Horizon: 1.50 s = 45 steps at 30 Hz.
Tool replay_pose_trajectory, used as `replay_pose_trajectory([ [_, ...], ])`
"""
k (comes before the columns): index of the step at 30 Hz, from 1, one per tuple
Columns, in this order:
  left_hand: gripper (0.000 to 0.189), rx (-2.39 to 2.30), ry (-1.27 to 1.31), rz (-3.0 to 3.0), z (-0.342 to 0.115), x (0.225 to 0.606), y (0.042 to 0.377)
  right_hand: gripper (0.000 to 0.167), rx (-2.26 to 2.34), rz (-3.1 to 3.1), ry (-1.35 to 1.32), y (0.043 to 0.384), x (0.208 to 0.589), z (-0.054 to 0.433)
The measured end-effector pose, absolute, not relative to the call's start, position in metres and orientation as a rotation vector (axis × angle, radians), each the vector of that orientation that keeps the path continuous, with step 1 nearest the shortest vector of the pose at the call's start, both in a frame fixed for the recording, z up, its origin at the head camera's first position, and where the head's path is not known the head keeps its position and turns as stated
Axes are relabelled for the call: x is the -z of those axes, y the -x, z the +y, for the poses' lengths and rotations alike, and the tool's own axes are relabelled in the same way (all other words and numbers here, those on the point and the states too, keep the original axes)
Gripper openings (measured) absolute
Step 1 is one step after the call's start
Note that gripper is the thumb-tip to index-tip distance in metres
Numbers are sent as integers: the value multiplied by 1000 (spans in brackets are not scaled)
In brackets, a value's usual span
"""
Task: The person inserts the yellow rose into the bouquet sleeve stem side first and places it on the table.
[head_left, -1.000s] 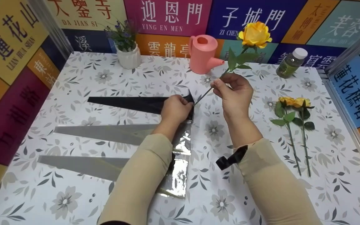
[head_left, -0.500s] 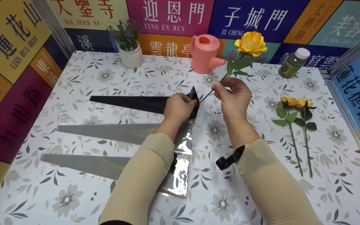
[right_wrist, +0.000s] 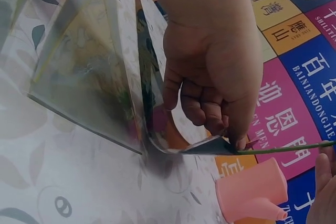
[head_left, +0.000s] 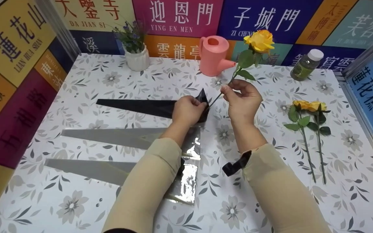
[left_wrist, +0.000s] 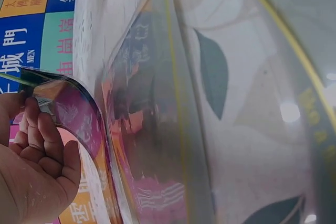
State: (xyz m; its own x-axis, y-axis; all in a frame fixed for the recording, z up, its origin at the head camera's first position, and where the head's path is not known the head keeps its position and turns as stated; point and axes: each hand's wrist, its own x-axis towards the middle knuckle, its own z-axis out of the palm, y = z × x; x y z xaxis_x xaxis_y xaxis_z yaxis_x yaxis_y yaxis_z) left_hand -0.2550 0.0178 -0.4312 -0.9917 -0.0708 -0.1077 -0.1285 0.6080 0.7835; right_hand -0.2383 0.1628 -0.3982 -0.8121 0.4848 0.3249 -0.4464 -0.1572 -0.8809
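In the head view, my left hand (head_left: 189,110) pinches the wide mouth end of a black tapered flower sleeve (head_left: 138,106), whose corner stands up in a point. Between my right thumb and fingers is the stem of a yellow rose (head_left: 259,41), held tilted with its bloom up. My right hand (head_left: 245,97) is to the right of the sleeve. The stem's lower end meets the sleeve's mouth, right by my left fingertips. In the left wrist view, the sleeve's raised edge (left_wrist: 79,108) curves up from the table. The right wrist view shows the green stem (right_wrist: 294,149) at that edge.
Two clear sleeves (head_left: 108,135) (head_left: 86,168) lie nearer, partly under my left arm. Two yellow roses (head_left: 312,145) lie at the right. Along the back stand a potted plant (head_left: 137,58), a pink watering can (head_left: 214,56) and a capped bottle (head_left: 306,66). Printed panels (head_left: 180,16) surround the table.
The rose has come down slightly and left, then turned so that its leaves lie differently. The black sleeve's corner has risen into a point in my left hand.
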Motion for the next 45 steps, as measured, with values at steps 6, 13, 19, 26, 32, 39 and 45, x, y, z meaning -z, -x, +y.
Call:
replay_pose_trajectory([
  [6, 24, -1388, 158, 2748, 18, 430, 255, 26, -2027, -1511, 86, 237, 399, 160],
  [13, 24, -1440, 148, 2734, 18, 428, 254, 25, -2054, -1539, 126, 237, 401, 158],
  [19, 24, -1459, 112, 2730, 22, 426, 255, 26, -2043, -1570, 162, 238, 408, 158],
  [26, 24, -1473, 98, 2723, 23, 423, 256, 22, -1979, -1663, 176, 241, 422, 159],
  [32, 24, -1476, 43, 2742, 27, 420, 253, 8, -1911, -1704, 156, 242, 430, 164],
  [39, 23, -1496, 38, 2740, 28, 418, 252, 6, -1915, -1709, 93, 239, 429, 161],
  [45, 22, -1509, 42, 2728, 29, 418, 252, 6, -1938, -1682, 91, 238, 432, 163],
])
